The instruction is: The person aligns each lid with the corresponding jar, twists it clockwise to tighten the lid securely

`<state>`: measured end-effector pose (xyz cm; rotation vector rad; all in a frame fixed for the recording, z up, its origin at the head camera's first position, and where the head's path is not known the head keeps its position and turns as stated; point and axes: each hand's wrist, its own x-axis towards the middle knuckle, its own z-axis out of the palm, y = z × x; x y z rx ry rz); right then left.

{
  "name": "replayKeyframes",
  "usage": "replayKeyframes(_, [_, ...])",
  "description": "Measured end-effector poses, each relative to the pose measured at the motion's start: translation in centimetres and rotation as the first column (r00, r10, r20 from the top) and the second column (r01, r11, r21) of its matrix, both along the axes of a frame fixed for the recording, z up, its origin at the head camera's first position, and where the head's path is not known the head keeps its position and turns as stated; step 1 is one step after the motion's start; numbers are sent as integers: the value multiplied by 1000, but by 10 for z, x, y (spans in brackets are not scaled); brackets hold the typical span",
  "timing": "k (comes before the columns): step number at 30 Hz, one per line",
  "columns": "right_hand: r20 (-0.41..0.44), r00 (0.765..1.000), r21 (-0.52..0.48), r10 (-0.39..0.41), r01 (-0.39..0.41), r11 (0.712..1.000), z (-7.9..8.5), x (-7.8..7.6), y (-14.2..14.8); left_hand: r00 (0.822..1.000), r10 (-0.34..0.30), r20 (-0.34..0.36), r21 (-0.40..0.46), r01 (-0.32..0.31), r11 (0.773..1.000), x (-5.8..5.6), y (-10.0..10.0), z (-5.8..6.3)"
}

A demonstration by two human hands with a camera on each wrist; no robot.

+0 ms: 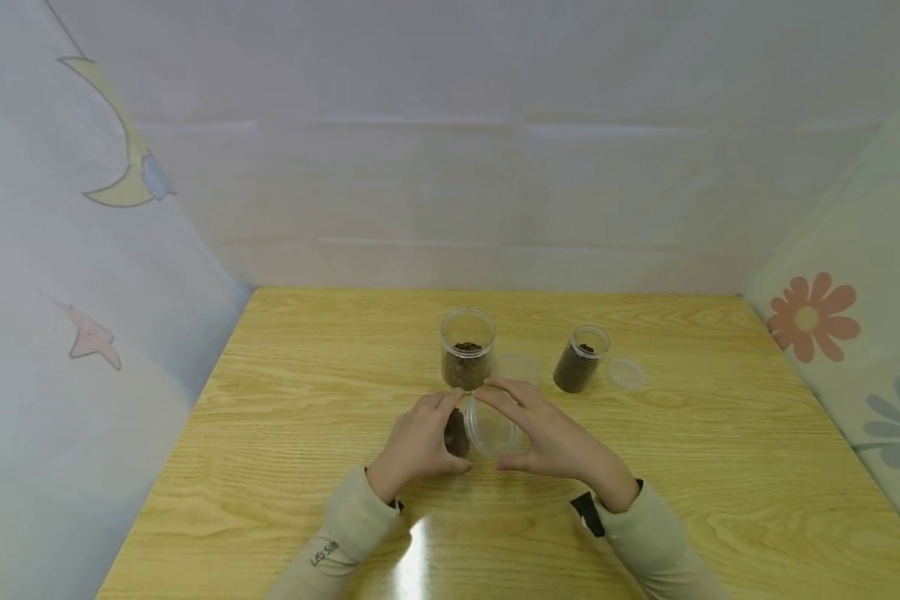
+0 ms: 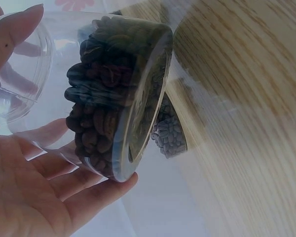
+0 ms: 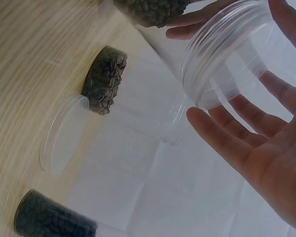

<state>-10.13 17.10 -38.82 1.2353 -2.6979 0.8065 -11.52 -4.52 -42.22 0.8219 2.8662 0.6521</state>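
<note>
My left hand [image 1: 420, 437] grips a clear jar part filled with dark coffee beans [image 2: 101, 94]. The jar is tilted on its side, its mouth toward my right hand and its base toward the table. In the right wrist view, my right hand [image 3: 266, 133] holds a clear, threaded jar [image 3: 222, 64] with no beans visible inside, fingers and thumb spread round it. Its mouth faces the bean jar's mouth, very close; whether the rims touch I cannot tell. In the head view both hands are together at the front middle, with the threaded jar [image 1: 495, 429] between them.
Just behind the hands stands a wide open jar [image 1: 467, 367] of coffee beans, with a clear lid [image 1: 517, 367] beside it. Farther right are a narrower open jar [image 1: 576, 368] of dark beans and a small lid [image 1: 627, 374]. Fabric walls border the wooden table [image 1: 292, 375].
</note>
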Motion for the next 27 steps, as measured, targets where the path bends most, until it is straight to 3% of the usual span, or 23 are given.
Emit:
replayKeyframes(7, [-7,1000,3,-30,30,1000,1,1,-1,1000,2,-5,-1,-2,1000,0,0,-1])
replayKeyframes(17, [-13,990,-8,-143,143,990,0,5,-7,1000,4,-13,-18,-4,1000,0,0,1])
replayKeyframes(27, [45,978,17,-205,205,979,0,6,-9,1000,-3,-11,-13,3,1000,2,1,1])
